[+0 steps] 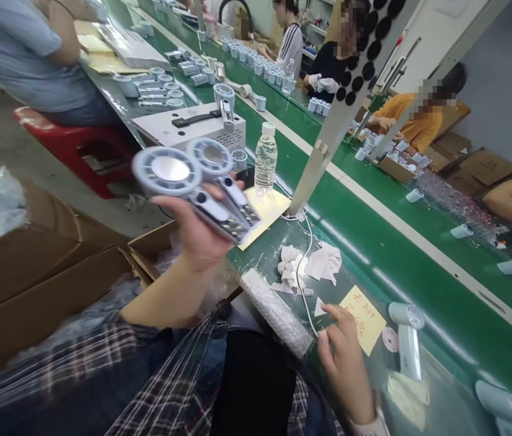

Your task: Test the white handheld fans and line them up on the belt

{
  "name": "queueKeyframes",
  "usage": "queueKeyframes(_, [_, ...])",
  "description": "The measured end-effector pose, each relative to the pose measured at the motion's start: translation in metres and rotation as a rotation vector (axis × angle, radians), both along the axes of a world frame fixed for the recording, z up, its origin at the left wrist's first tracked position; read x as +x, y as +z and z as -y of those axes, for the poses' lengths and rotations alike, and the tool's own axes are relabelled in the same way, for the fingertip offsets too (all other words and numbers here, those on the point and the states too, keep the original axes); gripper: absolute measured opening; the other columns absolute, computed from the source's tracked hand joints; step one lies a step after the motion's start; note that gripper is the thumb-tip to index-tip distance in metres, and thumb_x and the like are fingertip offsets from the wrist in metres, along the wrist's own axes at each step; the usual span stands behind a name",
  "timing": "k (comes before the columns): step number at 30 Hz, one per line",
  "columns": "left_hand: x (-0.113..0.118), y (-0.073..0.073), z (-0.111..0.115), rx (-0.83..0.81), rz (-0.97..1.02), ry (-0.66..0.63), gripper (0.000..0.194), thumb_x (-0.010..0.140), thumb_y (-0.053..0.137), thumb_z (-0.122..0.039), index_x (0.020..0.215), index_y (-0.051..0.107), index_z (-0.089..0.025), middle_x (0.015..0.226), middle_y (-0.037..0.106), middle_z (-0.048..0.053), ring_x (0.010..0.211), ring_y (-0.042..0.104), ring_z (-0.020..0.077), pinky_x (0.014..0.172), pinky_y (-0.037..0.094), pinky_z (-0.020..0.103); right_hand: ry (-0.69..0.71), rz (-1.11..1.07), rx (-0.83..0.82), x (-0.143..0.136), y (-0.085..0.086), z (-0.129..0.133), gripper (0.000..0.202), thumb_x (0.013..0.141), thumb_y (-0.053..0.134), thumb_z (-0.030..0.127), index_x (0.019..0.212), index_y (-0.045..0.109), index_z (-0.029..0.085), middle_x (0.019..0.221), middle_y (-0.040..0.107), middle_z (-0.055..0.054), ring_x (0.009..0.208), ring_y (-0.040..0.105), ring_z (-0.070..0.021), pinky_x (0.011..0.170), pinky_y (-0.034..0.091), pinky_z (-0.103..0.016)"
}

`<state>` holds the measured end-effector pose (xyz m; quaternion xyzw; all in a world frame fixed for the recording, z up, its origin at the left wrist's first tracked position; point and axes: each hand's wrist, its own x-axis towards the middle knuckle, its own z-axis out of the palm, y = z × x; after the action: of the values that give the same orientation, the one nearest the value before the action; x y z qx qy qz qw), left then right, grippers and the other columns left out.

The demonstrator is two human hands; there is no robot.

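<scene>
My left hand (199, 239), raised at the bench's left end, is closed around two pale blue-and-white handheld devices. The nearer device (167, 171) and the farther device (210, 156) lie side by side, each with a round, spoked head, a shiny centre and a handle showing small parts. My right hand (344, 357) is low over the bench, fingers bent and apart, with nothing visible in it. Its fingertips are by a small white paper triangle (319, 307) and a yellow note (362, 320) with red handwriting. A white cable (301, 272) runs beside them.
A water bottle (265, 158) stands on yellow paper, beside a grey metal box (160, 126). Crumpled tissues (295, 266) and a bubble-wrap roll (276, 312) lie nearby. A metal post (324, 148) rises before the green conveyor (419, 242). Cartons (97, 284) stand left. Several co-workers sit around.
</scene>
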<state>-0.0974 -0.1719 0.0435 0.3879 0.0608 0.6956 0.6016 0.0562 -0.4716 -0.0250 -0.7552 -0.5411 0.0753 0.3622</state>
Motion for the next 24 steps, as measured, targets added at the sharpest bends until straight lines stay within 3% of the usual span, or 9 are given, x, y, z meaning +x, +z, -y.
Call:
queueKeyframes(2, [-0.025, 0.008, -0.023, 0.058, -0.038, 0.166, 0.079, 0.071, 0.045, -0.099, 0.055, 0.051, -0.021, 0.051, 0.051, -0.005, 0.076, 0.069, 0.0164, 0.09, 0.062, 0.034, -0.13, 0.321, -0.13, 0.02, 0.002, -0.001, 0.019, 0.1, 0.051, 0.031, 0.09, 0.066, 0.022, 0.115, 0.07, -0.018, 0.111, 0.064, -0.0359, 0.094, 0.052, -0.055])
queueKeyframes(4, [-0.047, 0.004, -0.03, 0.093, -0.114, 0.197, 0.081, 0.066, 0.045, -0.102, 0.055, 0.057, -0.022, 0.049, 0.05, -0.004, 0.07, 0.067, 0.0169, 0.085, 0.063, 0.033, -0.226, 0.481, -0.218, 0.027, 0.008, -0.02, 0.028, 0.098, 0.054, 0.028, 0.121, 0.066, 0.017, 0.125, 0.066, -0.024, 0.113, 0.063, -0.0387, 0.092, 0.052, -0.055])
queueKeyframes(7, [-0.067, -0.021, -0.024, 0.062, -0.247, 0.077, 0.078, 0.061, 0.059, -0.099, 0.068, 0.071, -0.022, 0.065, 0.066, 0.0, 0.075, 0.07, 0.0211, 0.081, 0.063, 0.036, -0.014, 0.386, -0.369, 0.011, 0.017, -0.08, 0.049, 0.096, 0.061, 0.028, 0.143, 0.055, 0.02, 0.122, 0.07, -0.018, 0.102, 0.069, -0.0313, 0.083, 0.055, -0.041])
queueKeyframes(9, [-0.075, -0.037, -0.017, -0.013, -0.295, 0.053, 0.076, 0.058, 0.07, -0.094, 0.075, 0.074, -0.02, 0.077, 0.072, 0.005, 0.085, 0.073, 0.0264, 0.08, 0.063, 0.039, 0.09, 0.274, -0.547, -0.004, 0.021, -0.13, 0.042, 0.093, 0.061, 0.017, 0.134, 0.063, 0.022, 0.101, 0.076, -0.01, 0.086, 0.071, -0.0255, 0.074, 0.053, -0.033])
queueKeyframes(11, [-0.084, -0.047, -0.014, -0.086, -0.315, 0.081, 0.076, 0.055, 0.076, -0.09, 0.077, 0.074, -0.017, 0.081, 0.074, 0.008, 0.092, 0.074, 0.0305, 0.081, 0.063, 0.041, 0.089, 0.265, -0.552, -0.012, 0.025, -0.18, 0.027, 0.094, 0.054, 0.011, 0.113, 0.072, 0.017, 0.086, 0.076, -0.01, 0.08, 0.071, -0.0245, 0.074, 0.051, -0.032])
queueKeyframes(13, [-0.094, -0.05, -0.016, -0.128, -0.318, 0.107, 0.077, 0.05, 0.079, -0.089, 0.076, 0.074, -0.017, 0.081, 0.073, 0.009, 0.093, 0.073, 0.0315, 0.081, 0.062, 0.042, 0.101, 0.257, -0.486, -0.011, 0.034, -0.218, 0.025, 0.098, 0.048, 0.013, 0.105, 0.072, 0.017, 0.093, 0.077, -0.011, 0.087, 0.071, -0.0242, 0.081, 0.051, -0.033])
queueKeyframes(15, [-0.105, -0.049, -0.02, -0.161, -0.319, 0.135, 0.078, 0.046, 0.08, -0.09, 0.073, 0.072, -0.017, 0.078, 0.072, 0.008, 0.091, 0.073, 0.0306, 0.079, 0.062, 0.041, 0.115, 0.236, -0.405, -0.004, 0.045, -0.238, 0.031, 0.1, 0.043, 0.013, 0.118, 0.069, 0.018, 0.108, 0.077, -0.01, 0.099, 0.07, -0.023, 0.091, 0.051, -0.033])
queueKeyframes(19, [-0.123, -0.05, -0.033, -0.188, -0.313, 0.243, 0.075, 0.044, 0.082, -0.088, 0.069, 0.07, -0.018, 0.072, 0.065, 0.002, 0.081, 0.069, 0.0228, 0.071, 0.059, 0.032, 0.134, 0.238, -0.305, 0.014, 0.052, -0.211, 0.04, 0.097, 0.052, 0.014, 0.136, 0.059, 0.018, 0.121, 0.071, -0.013, 0.11, 0.066, -0.0266, 0.099, 0.05, -0.039])
queueKeyframes(24, [-0.113, -0.064, -0.052, -0.282, -0.327, 0.28, 0.073, 0.039, 0.09, -0.08, 0.068, 0.067, -0.016, 0.069, 0.065, 0.0, 0.071, 0.064, 0.0163, 0.069, 0.058, 0.03, 0.274, 0.174, -0.693, 0.022, 0.029, -0.138, 0.022, 0.084, 0.078, 0.018, 0.105, 0.071, 0.02, 0.11, 0.068, -0.01, 0.108, 0.064, -0.0284, 0.093, 0.051, -0.039])
